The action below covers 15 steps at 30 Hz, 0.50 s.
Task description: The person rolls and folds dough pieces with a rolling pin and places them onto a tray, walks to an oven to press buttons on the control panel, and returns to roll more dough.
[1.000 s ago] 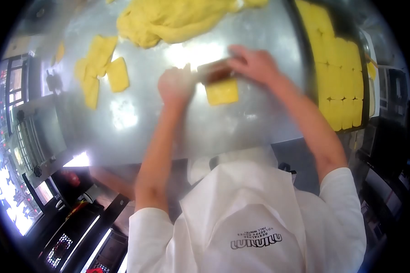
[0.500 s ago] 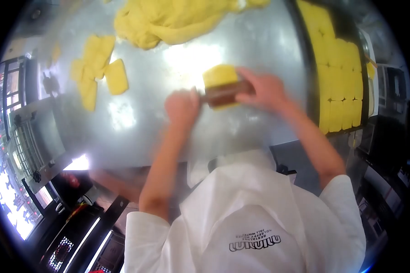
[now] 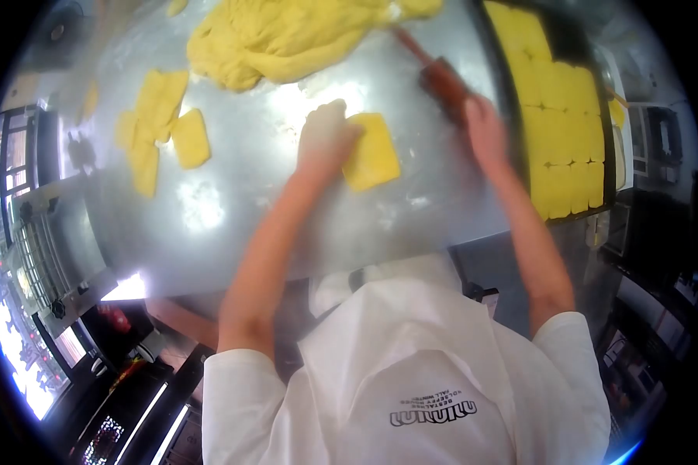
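A flattened, roughly rectangular piece of yellow dough [image 3: 374, 155] lies on the metal table in the middle of the head view. My left hand [image 3: 327, 136] is at its upper left edge, fingers curled in against the dough; the fingertips are partly hidden. My right hand [image 3: 485, 128] grips one end of a reddish-brown rolling pin [image 3: 444, 84], held slanted to the right of the piece and apart from it. The pin's far handle points up toward a big mass of yellow dough [image 3: 279, 39].
Several cut dough pieces [image 3: 191, 139] lie at the left of the metal table [image 3: 248, 170]. On the right, a dark tray [image 3: 526, 159] holds rows of flat yellow dough pieces. Another person's arm [image 3: 182, 322] shows at the lower left, below the table edge.
The rolling pin has come off the dough piece and swung up and right in my right hand. My left hand has let go of the pin and moved to the dough, which now sits turned.
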{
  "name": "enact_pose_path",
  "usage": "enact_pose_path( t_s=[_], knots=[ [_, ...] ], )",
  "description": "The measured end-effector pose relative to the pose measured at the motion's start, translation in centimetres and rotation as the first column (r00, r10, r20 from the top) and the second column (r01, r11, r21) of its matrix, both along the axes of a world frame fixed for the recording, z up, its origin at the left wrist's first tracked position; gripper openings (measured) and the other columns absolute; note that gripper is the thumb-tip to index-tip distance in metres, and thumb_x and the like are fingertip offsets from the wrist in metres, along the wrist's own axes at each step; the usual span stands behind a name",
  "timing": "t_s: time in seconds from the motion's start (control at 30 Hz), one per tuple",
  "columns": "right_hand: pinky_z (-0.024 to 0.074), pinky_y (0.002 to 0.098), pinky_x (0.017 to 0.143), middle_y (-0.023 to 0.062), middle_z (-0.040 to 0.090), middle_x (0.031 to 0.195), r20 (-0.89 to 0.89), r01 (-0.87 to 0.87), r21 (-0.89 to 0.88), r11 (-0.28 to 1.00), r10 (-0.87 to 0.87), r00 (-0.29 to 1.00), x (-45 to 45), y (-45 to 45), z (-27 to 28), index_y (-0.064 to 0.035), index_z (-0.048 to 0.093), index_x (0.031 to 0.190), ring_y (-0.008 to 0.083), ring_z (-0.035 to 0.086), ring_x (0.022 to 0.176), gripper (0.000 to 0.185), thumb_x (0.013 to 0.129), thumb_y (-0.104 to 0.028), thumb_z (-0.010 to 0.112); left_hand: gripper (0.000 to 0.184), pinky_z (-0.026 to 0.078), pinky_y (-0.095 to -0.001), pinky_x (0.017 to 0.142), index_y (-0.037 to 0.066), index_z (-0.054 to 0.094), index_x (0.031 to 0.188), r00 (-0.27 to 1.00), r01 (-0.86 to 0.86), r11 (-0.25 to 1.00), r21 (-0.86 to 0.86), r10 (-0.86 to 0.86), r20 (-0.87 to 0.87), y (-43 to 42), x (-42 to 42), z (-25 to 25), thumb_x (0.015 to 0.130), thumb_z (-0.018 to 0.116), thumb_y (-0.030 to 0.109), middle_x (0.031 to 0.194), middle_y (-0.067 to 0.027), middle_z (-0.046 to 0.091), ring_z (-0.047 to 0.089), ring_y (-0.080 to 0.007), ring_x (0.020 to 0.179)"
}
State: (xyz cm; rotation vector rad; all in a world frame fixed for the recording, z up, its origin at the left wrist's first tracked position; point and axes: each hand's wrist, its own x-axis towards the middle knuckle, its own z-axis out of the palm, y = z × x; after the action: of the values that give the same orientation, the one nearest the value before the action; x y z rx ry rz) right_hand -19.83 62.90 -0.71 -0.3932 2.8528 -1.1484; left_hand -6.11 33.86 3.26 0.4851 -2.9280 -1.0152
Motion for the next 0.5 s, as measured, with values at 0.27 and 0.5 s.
enact_pose_path(
  t_s=[0.27, 0.5],
  knots=[
    [0.0508, 0.0364, 0.08, 0.0082, 0.07, 0.089, 0.037, 0.144, -0.005, 0.99, -0.144, 0.989, 1.0, 0.6, 2.0, -0.0119, 0.063, 0.126, 0.0277, 0.067, 0.085, 0.053, 0.099, -0.057, 0.055, 0.03, 0.053, -0.0399, 0.075, 0.0, 0.066, 0.098, 0.993, 0.055, 0.99, 0.129, -0.068, 0.101, 0.4, -0.3, -0.9, 0.083, 0.079, 0.022, 0.087, -0.0175, 0.068, 0.067, -0.0302, 0.08],
    [0.0515, 0.0388, 0.081, 0.0107, 0.071, 0.094, 0.051, 0.107, -0.015, 0.994, -0.107, 0.993, 0.4, 1.3, 1.8, -0.0119, 0.064, 0.125, 0.0304, 0.068, 0.088, 0.055, 0.097, -0.058, 0.056, 0.019, 0.054, -0.0362, 0.077, 0.002, 0.066, 0.101, 0.991, 0.101, 0.971, 0.215, -0.078, -0.113, 3.8, 3.4, 7.5, 0.086, 0.075, 0.01, 0.091, -0.0147, 0.069, 0.068, -0.0272, 0.082]
  ],
)
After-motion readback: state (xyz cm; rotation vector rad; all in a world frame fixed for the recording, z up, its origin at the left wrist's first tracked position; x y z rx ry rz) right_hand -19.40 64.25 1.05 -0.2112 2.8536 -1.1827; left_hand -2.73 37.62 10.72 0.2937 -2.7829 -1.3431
